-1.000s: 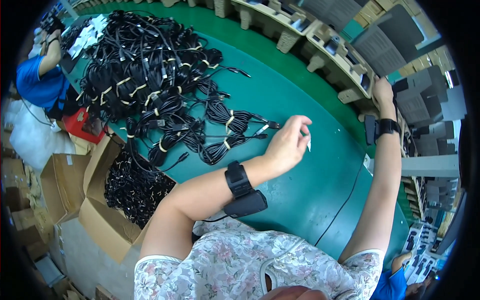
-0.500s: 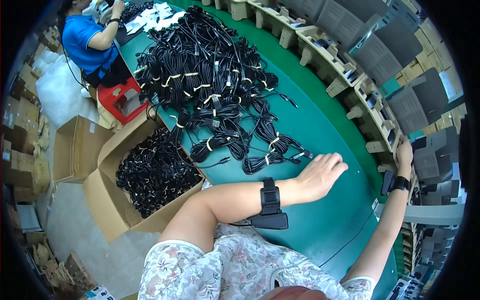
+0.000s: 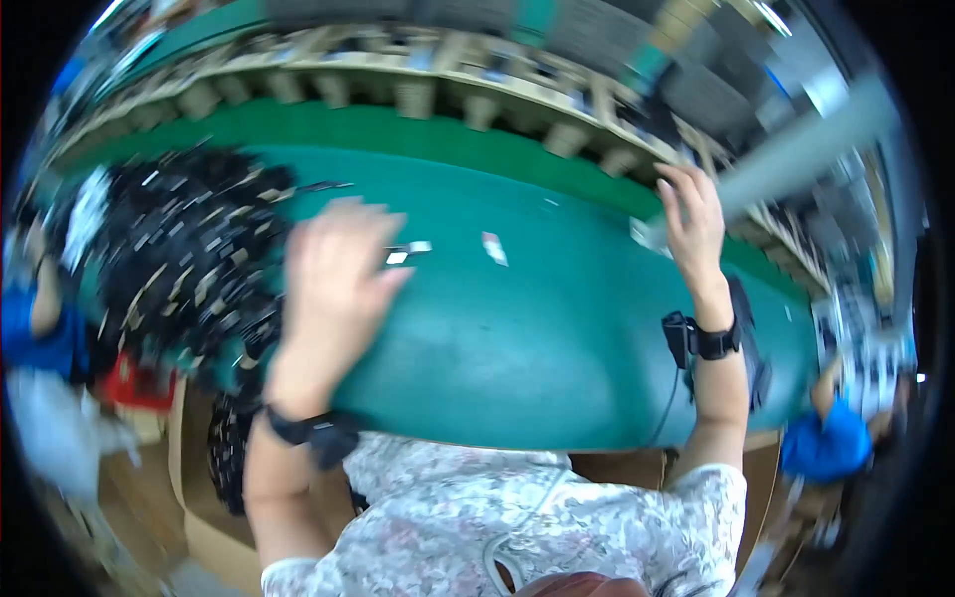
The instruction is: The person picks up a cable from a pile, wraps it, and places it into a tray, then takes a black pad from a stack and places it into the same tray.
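My left hand [image 3: 343, 279] is smeared by motion above the green table, beside the right edge of a heap of bundled black cables [image 3: 189, 249]. Its thumb stands off from the fingers, but what lies under them is hidden. Light-coloured connector ends [image 3: 406, 253] show just right of that thumb. Out to the right, my right hand [image 3: 693, 224] is raised near the tray row, its fingers apart and nothing seen between them. A small white and red piece [image 3: 494, 249] lies on the table between both hands.
A row of beige moulded trays [image 3: 413, 95] runs along the table's far side. A grey arm [image 3: 806, 149] juts in at right. A cardboard box [image 3: 214, 542] with black cables stands lower left. Blue-clothed people appear at left [image 3: 40, 328] and right [image 3: 831, 438].
The view has swung right, so the cable heap now sits farther left. My right hand has come away from the tray edge. My left hand is turned forward, close to the heap.
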